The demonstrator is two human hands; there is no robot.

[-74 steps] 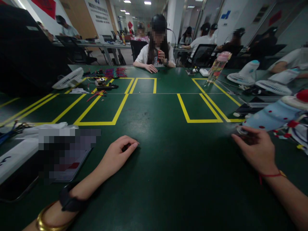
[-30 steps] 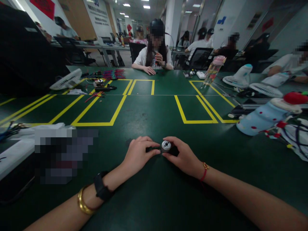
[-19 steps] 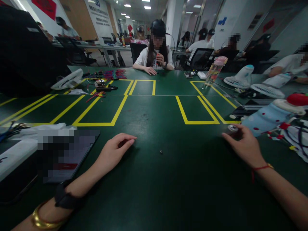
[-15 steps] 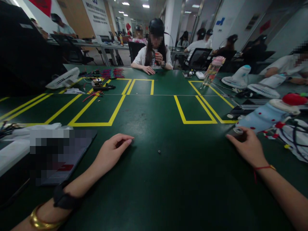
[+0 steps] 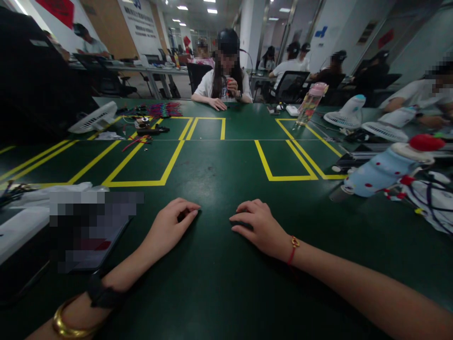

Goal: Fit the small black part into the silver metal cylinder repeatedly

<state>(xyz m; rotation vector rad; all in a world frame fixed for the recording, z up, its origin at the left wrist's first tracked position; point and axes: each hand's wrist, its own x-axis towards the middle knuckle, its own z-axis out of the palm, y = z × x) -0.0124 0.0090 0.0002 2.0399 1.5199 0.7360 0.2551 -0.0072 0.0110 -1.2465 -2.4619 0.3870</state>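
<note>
My left hand rests on the dark green table, thumb and forefinger brought together in a pinch. Anything between those tips is too small or hidden to make out. Facing it across a short gap is my right hand, low over the table, with thumb and forefinger apart and nothing visible between them. The small ring-shaped metal piece seen earlier around this spot is out of sight, and my right hand may cover it. Farther right, a short dark cylinder lies by the pale blue bottle.
Left of my left hand lies a dark flat device, partly blurred out. Wires and a white fan lie at the far left. A clear bottle and more fans stand far right. A person sits opposite.
My right hand has left the dark cylinder at the right and swung left to the table's middle, where the small metal piece lay. The left hand has barely moved.
</note>
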